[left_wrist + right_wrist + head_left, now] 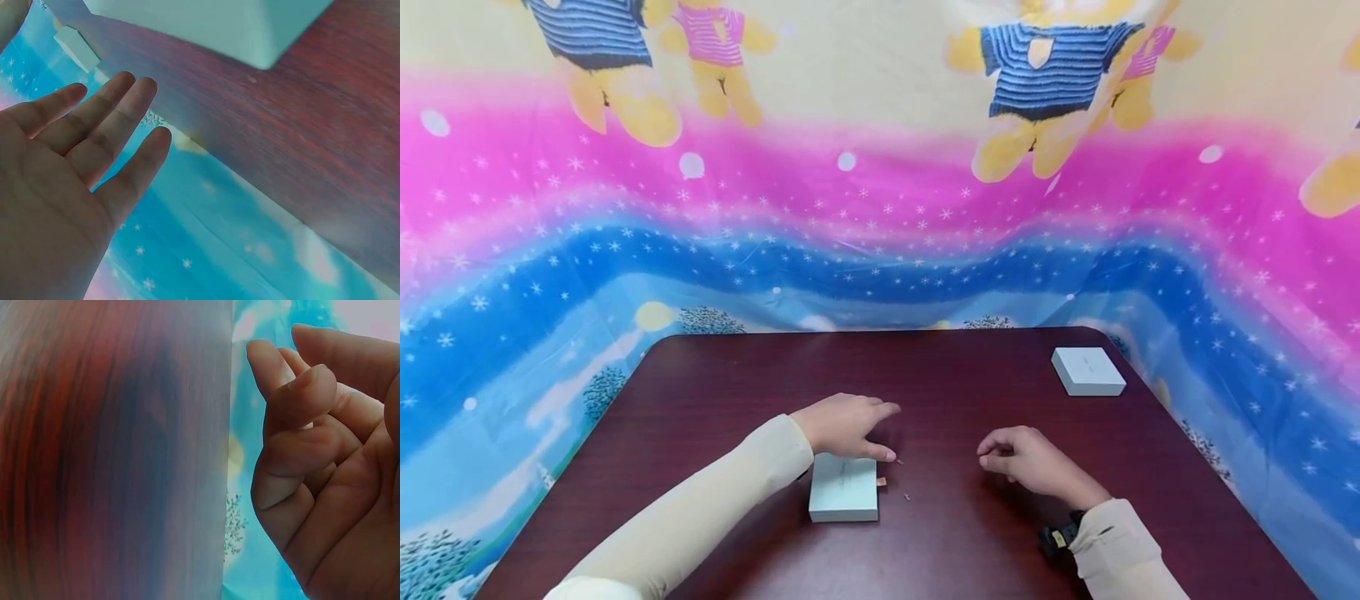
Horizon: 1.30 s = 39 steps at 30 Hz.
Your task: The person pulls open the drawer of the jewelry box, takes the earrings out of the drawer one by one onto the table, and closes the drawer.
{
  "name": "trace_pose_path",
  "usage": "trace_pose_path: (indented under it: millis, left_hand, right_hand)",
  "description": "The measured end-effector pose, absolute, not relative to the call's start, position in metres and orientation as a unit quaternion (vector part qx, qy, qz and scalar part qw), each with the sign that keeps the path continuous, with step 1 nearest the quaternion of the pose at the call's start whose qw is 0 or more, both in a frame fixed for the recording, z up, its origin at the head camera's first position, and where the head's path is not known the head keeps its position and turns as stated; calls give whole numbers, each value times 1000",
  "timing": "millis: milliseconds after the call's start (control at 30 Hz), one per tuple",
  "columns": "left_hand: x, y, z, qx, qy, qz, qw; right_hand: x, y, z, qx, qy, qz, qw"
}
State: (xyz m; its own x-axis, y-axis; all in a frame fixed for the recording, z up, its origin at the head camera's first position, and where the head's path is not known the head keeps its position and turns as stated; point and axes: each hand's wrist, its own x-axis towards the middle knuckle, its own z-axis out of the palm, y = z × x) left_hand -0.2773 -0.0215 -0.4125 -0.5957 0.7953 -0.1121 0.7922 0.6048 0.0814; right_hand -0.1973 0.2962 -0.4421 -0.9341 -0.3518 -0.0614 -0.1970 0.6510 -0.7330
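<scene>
My left hand [844,425] is held over the far edge of a flat white box [844,492], its fingers extended and nothing in its grasp. The left wrist view shows that palm [56,200] with spread fingers, and the box [206,25] beyond it. A small tan tab [882,482] sticks out from the box's right side. Two tiny shiny pieces [907,497] lie on the table just right of the box, too small to identify. To their right, my right hand [1037,462] hovers with loosely curled fingers. No object shows among these fingers [300,450] in the right wrist view.
A second white box [1088,372] sits near the table's far right corner. The dark reddish wooden table [760,367] has rounded far corners. Behind it and along both sides hangs a printed cloth [865,200]. A black band with a small device [1060,537] circles the right wrist.
</scene>
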Motion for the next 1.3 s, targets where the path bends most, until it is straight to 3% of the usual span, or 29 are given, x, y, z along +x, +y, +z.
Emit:
trace_pose_path:
  millis: [633, 1100, 1300]
  left_hand:
    - [-302, 29, -407, 454, 887, 15, 79]
    - [-323, 73, -404, 464, 882, 23, 84]
    - [-328, 95, -409, 466, 879, 44, 88]
  right_hand:
    - [-193, 340, -439, -119, 904, -404, 76]
    - [-195, 375, -432, -95, 919, -381, 26]
    - [-200, 390, -436, -63, 931, -358, -20]
